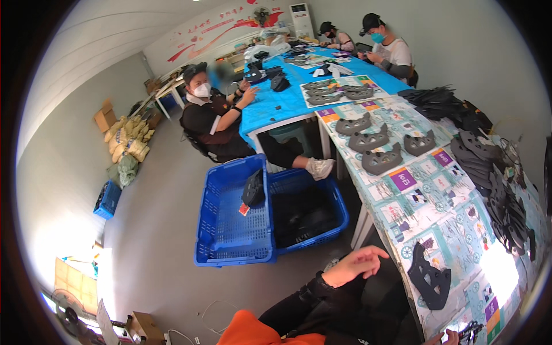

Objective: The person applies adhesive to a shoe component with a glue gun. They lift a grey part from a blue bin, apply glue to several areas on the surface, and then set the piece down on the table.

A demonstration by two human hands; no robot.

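My left hand (357,265) hangs over the near edge of the table, empty, its index finger stretched out and the others loosely bent. Nearest to it on the patterned tabletop lies a black curved plastic piece (429,280) with holes. At the lower edge, my right hand (451,338) is mostly cut off; its fingers are bent beside a small dark object (470,332) whose kind I cannot make out. Farther up the table, several grey curved pieces (369,138) lie in a loose group.
Dark pieces are heaped along the table's right side (506,213). Left of the table, a blue crate (233,250) holds a black item, with a second crate (339,227) of dark things beside it. One person (215,115) sits at the blue-covered table (287,112); others work farther back.
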